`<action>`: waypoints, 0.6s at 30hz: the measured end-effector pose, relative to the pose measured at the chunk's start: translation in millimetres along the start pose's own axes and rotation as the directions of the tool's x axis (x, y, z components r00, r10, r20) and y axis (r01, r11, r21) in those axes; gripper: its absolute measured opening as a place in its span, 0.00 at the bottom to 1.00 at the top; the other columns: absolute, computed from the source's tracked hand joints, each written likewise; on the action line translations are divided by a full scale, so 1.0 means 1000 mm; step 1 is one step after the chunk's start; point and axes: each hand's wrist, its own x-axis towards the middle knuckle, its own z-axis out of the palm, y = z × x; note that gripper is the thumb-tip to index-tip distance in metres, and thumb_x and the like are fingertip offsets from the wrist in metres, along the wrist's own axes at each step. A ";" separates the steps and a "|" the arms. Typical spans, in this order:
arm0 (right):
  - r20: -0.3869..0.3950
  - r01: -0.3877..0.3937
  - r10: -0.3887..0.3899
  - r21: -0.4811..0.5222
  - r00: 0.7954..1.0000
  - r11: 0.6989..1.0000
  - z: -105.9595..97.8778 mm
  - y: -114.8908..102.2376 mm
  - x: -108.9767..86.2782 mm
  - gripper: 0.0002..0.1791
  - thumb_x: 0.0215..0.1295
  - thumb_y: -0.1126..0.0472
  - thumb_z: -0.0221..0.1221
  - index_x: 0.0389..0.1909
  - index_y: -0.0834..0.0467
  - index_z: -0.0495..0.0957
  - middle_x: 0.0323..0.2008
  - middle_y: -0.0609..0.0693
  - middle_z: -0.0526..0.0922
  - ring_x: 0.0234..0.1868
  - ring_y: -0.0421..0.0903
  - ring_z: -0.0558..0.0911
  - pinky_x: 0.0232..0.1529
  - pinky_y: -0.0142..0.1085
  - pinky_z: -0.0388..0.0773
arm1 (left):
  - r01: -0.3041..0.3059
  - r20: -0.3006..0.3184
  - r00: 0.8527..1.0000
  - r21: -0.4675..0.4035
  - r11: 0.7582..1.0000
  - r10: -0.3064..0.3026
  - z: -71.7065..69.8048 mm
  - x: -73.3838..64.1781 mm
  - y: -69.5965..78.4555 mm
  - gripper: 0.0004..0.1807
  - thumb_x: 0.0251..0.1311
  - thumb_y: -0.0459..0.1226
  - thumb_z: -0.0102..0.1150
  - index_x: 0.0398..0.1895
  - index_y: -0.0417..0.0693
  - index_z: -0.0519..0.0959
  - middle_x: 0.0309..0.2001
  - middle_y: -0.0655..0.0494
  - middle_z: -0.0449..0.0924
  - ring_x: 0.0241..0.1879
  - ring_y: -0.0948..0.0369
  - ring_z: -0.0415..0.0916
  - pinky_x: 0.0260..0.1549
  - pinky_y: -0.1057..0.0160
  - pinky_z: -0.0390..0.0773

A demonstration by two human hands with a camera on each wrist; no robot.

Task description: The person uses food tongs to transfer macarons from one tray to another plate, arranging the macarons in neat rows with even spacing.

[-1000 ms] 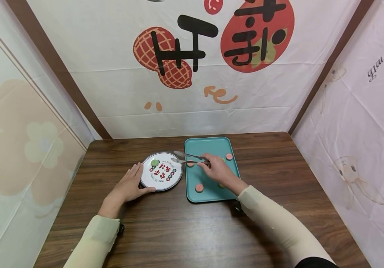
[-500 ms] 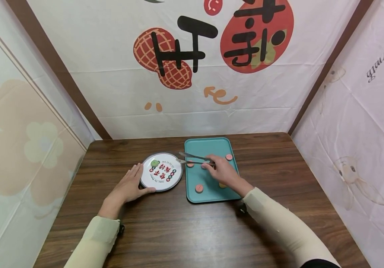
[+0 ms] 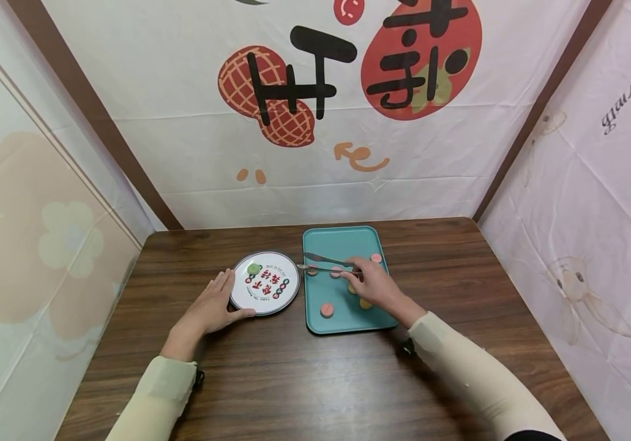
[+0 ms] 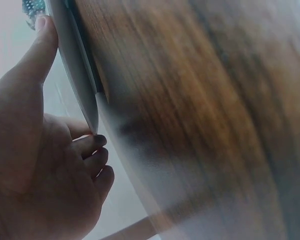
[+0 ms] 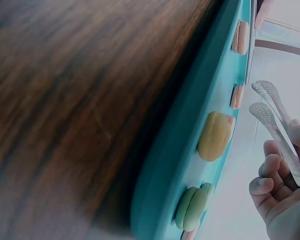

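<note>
My left hand point(image 3: 210, 303) rests at the left edge of a white plate point(image 3: 246, 295) with red lettering, thumb by its near rim. In the left wrist view its fingers touch the plate's edge. A green macaron point(image 3: 254, 268) lies on the plate. My right hand point(image 3: 373, 283) holds metal tongs point(image 3: 328, 260) over a teal tray point(image 3: 343, 240). The tongs' perforated tips point(image 5: 262, 112) stand apart with nothing between them. On the tray lie pink macarons point(image 3: 327, 310) and yellow macarons point(image 3: 366, 304); the right wrist view also shows a green macaron point(image 5: 192, 207).
Plate and tray stand side by side on a brown wooden table point(image 3: 293, 380), near its back edge. A printed white cloth point(image 3: 321, 190) hangs behind it. More cloth hangs at the left and right sides.
My right hand and the tongs have moved right, from over the plate's edge back over the tray, uncovering a pink and a yellow macaron. My left hand and the plate stay put.
</note>
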 end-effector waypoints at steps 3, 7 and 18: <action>0.009 -0.009 0.009 -0.011 1.000 1.000 -0.002 0.001 -0.002 0.20 0.81 0.54 0.62 0.64 0.62 0.82 0.36 0.47 0.86 0.27 0.39 0.79 0.27 0.37 0.80 | 0.002 0.001 1.000 -0.001 1.000 -0.002 0.000 -0.001 0.001 0.70 0.63 0.72 0.63 0.85 0.28 0.43 0.85 0.30 0.41 0.85 0.35 0.39 0.84 0.39 0.43; 0.008 -0.024 0.024 -0.035 1.000 0.999 -0.003 0.002 -0.004 0.21 0.80 0.53 0.63 0.63 0.63 0.82 0.35 0.46 0.85 0.29 0.39 0.78 0.30 0.37 0.80 | -0.001 -0.003 1.000 -0.003 1.000 0.001 -0.001 -0.001 0.002 0.70 0.64 0.71 0.63 0.85 0.28 0.43 0.85 0.29 0.41 0.85 0.35 0.39 0.84 0.38 0.44; -0.003 -0.027 0.027 -0.065 1.000 0.998 -0.004 0.009 -0.010 0.21 0.80 0.52 0.64 0.61 0.63 0.83 0.32 0.44 0.83 0.27 0.40 0.76 0.28 0.37 0.77 | -0.007 -0.012 1.000 -0.009 1.000 0.007 0.000 -0.001 0.001 0.69 0.65 0.69 0.65 0.85 0.27 0.43 0.85 0.29 0.41 0.85 0.35 0.39 0.84 0.38 0.43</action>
